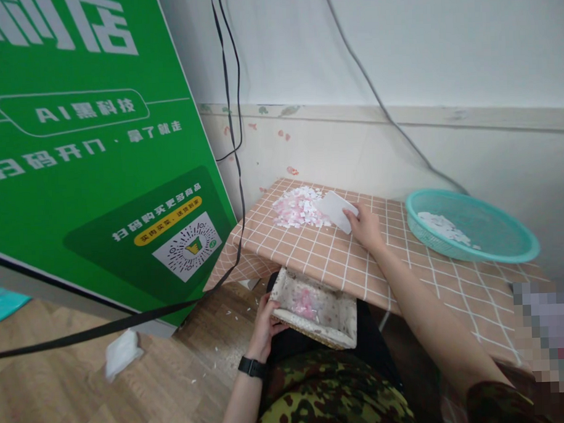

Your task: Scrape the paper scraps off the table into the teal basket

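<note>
My right hand (366, 227) grips a flat white card (336, 211) by its near edge, above the table. The card's far end meets the right side of a pile of small white and pink paper pieces (298, 206). Below the table's front edge, my left hand (266, 323) holds the left side of a cloth-lined basket (332, 336), its fingers partly hidden by the rim. Inside the basket lie some pink and clear bits (304, 303). The basket is tilted a little over my lap.
A checked brown tablecloth (349, 268) covers the table. A turquoise strainer basket (505, 256) with white pieces stands at the right. A black strap (174, 309) hangs in front of a green machine (101, 199) on the left. A white packet (123, 354) lies on the floor.
</note>
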Motion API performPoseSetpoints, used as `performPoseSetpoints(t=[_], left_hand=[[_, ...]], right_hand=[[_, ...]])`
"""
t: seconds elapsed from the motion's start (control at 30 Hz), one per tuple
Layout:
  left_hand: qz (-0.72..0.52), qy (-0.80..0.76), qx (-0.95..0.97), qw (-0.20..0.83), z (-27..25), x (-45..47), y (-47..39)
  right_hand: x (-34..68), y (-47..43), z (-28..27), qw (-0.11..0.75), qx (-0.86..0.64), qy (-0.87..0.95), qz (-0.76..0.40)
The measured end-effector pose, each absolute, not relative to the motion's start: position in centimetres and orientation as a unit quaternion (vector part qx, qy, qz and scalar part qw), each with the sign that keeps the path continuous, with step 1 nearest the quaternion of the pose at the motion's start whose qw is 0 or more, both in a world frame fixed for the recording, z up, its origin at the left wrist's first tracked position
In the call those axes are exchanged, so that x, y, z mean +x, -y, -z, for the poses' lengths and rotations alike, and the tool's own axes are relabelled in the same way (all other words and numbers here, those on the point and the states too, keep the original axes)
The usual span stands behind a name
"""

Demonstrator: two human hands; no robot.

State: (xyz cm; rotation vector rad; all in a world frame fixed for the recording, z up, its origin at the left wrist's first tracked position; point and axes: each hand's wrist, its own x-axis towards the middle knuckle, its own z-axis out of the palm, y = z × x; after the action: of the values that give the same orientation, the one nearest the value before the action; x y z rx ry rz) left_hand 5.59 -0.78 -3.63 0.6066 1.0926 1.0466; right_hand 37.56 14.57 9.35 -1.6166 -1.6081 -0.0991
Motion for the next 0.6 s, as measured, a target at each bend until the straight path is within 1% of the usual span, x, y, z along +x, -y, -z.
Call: performPoseSetpoints(t=[0.17,0.33,0.5,0.6], left_hand=[[-0.468,-0.486,0.269,0.687,3.8,5.5,0.7],[-0.469,-0.483,0.271,0.689,3.8,5.5,0.8],[-0.468,-0.483,0.266,0.691,3.7,5.5,0.7],[-0.469,-0.484,0.264,0.690,3.7,5.5,0.7]], right_hand=[[37.8,-14.2,-9.8,0.437,-0.646,0.623,0.068],[38.1,-14.2,-10.0,0.431,-0.649,0.625,0.049],[39.5,-14.6,-10.0,0.435,-0.675,0.593,0.064],[40.2,-14.8,-10.1,0.432,-0.671,0.601,0.041]])
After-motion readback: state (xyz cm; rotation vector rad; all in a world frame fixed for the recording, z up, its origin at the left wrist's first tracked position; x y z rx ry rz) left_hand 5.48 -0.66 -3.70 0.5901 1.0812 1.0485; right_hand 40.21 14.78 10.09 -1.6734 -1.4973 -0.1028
